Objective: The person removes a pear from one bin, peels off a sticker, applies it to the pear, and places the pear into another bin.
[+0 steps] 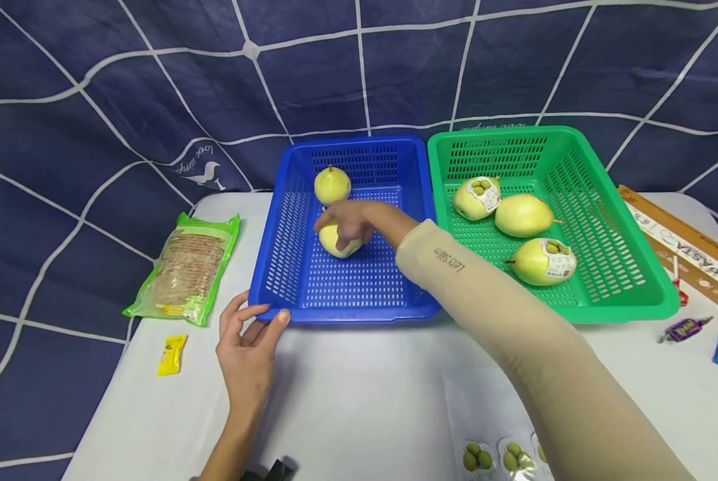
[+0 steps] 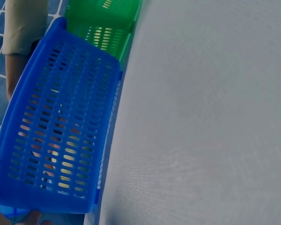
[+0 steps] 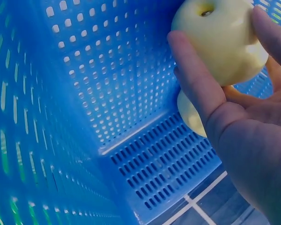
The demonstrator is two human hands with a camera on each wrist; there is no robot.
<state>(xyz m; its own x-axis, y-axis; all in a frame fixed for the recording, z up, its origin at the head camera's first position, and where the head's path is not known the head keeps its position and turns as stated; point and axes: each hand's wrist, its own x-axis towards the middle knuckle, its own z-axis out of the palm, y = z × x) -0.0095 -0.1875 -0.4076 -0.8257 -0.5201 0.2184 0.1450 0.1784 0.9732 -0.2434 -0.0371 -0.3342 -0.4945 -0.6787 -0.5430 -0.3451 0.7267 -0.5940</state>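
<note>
R hand reaches into the blue basket, centre of the head frame, w/ fingers curled round a pear. The pear is pale yellow-green, smooth, no sticker visible; it sits low on the basket floor, toward the back half. In the right wrist view, upper right of the frame, the grip shows closer: thumb on one side, fingers on the other, wrapped round the pear, whose dimpled end w/ a small dark spot faces the camera. A second pale rounded shape shows just below it behind the thumb; cannot tell what it is.

A second pear, same colour, stands upright just behind the held one, near the basket's back wall, stem up.

L hand is at lower left of centre, thumb and fingers on the near left corner of the blue basket's rim, lightly curled round the edge. Left wrist view shows only the basket's outer wall and bare tabletop.

Green basket sits touching the blue one, right of centre, holding three pears; two carry white stickers w/ green fruit print.

On the tabletop: cracker pack at left, small yellow sachet below it, wrapped sweets at far right, sticker sheet at the bottom edge.
</note>
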